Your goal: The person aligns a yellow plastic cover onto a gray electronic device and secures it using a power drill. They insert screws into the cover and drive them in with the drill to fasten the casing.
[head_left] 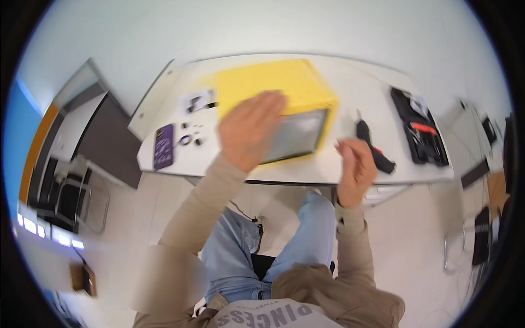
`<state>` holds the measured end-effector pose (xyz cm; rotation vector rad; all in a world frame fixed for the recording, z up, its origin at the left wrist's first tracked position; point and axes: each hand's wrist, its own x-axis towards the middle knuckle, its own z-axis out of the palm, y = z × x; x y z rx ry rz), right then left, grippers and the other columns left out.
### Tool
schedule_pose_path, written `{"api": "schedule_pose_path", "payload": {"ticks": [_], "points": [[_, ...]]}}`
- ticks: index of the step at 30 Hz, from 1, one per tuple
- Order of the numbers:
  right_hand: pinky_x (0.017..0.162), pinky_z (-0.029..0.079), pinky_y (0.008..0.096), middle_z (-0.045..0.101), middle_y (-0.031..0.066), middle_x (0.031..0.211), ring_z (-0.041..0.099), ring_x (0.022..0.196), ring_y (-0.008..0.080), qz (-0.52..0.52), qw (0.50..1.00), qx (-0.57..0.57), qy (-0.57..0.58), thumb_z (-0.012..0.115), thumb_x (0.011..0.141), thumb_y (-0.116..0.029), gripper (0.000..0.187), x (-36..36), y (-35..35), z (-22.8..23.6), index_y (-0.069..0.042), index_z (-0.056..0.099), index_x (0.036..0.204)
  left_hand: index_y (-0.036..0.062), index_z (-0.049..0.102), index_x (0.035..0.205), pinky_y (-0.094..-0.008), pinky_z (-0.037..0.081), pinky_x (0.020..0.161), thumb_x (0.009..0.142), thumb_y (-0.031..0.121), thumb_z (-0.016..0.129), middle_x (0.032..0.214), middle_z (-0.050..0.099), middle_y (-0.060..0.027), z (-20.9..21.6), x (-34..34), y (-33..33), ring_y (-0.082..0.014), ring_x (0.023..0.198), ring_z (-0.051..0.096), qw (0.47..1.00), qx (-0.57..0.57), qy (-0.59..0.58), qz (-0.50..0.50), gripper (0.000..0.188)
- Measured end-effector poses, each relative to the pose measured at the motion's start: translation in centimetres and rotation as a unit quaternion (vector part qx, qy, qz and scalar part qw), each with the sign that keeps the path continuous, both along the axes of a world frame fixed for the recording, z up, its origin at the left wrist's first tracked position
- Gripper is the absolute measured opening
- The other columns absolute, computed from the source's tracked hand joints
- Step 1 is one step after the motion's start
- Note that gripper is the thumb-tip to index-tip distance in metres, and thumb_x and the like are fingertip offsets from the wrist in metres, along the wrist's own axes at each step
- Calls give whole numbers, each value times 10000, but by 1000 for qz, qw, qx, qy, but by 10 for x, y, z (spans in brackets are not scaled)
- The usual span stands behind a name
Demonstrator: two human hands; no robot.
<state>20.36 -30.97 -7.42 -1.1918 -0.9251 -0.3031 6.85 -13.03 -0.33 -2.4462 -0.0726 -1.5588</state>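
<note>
A yellow box-shaped case (268, 82) with a grey, glassy-looking front panel (299, 134) stands in the middle of the table. My left hand (252, 130) lies against its upper front edge, fingers stretched out, covering part of the panel. Right of the case, my right hand (356, 167) hovers near the table's front edge with its fingers curled together. Whatever may be in those fingers is too small or hidden to make out. Just beyond that hand lies a black power screwdriver (376, 150) with red parts, its thin bit pointing away from me. The case and my left hand are slightly blurred.
On the white table's (219, 170) left lie a purple phone (163, 146), several small dark parts (186, 139) and a printed white sheet (198, 102). An open black tool case (420, 131) rests at the right. A dark cabinet (106, 136) stands off to the left.
</note>
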Motion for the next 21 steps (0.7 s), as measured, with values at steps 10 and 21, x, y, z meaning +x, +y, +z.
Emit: {"api": "schedule_pose_path", "payload": {"ticks": [10, 21], "points": [[569, 517, 340, 634, 93, 828, 638, 683, 241, 290, 874, -95, -379, 679, 723, -23, 251, -137, 28, 86, -26, 653, 973, 34, 657, 1121, -358, 555, 884, 827, 127, 654, 1158, 670, -92, -14, 2, 4, -240, 1063, 657, 999, 7, -38, 12, 308], [762, 537, 477, 670, 166, 952, 663, 921, 364, 139, 656, -490, -558, 526, 881, -3, 217, -165, 240, 96, -56, 658, 1044, -37, 659, 1101, -380, 538, 918, 782, 151, 629, 1149, 665, -170, -15, 1, 8, -302, 1075, 644, 999, 9, -41, -11, 371]]}}
